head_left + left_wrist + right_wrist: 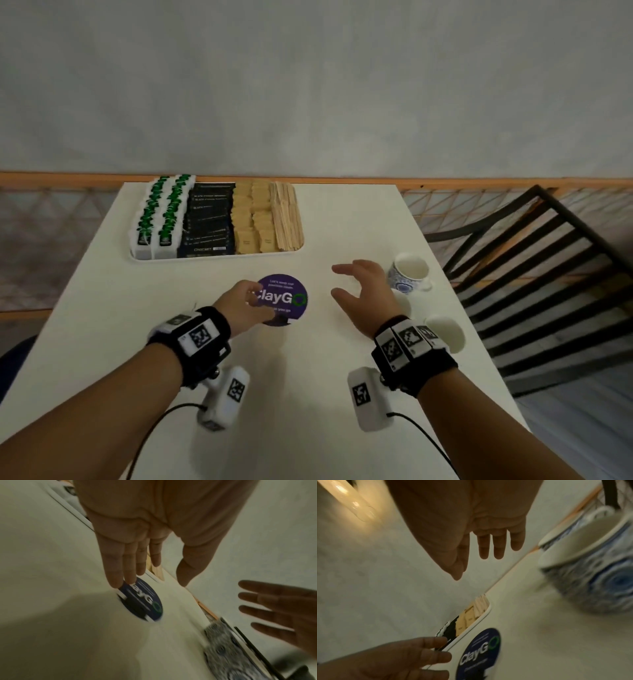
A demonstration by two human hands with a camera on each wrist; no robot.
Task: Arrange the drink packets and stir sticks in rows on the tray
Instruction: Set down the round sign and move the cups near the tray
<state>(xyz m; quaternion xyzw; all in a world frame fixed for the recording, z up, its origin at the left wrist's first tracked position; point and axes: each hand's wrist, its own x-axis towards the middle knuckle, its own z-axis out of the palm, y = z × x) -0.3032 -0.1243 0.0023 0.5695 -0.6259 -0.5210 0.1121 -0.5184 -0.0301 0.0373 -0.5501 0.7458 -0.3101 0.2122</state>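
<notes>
A white tray (pixel 219 256) sits at the table's far left. It holds rows of green-and-white packets (pixel 159 219), black packets (pixel 208 222), tan packets (pixel 253 219) and wooden stir sticks (pixel 287 216). My left hand (pixel 245 305) hovers open over the edge of a round purple sticker, fingers straight (pixel 120 566), holding nothing. My right hand (pixel 359 291) hangs open above the table right of the sticker, fingers spread (pixel 491 545) and empty. Both hands are well short of the tray. The tray's near corner (pixel 481 618) shows in the right wrist view.
A round purple "ClayGO" sticker (pixel 286 298) lies mid-table. A blue-and-white patterned cup (pixel 409 274) stands at the right, with two white cups (pixel 445 334) nearer me. A black slatted chair (pixel 534 274) stands beyond the table's right edge. A wall rises behind.
</notes>
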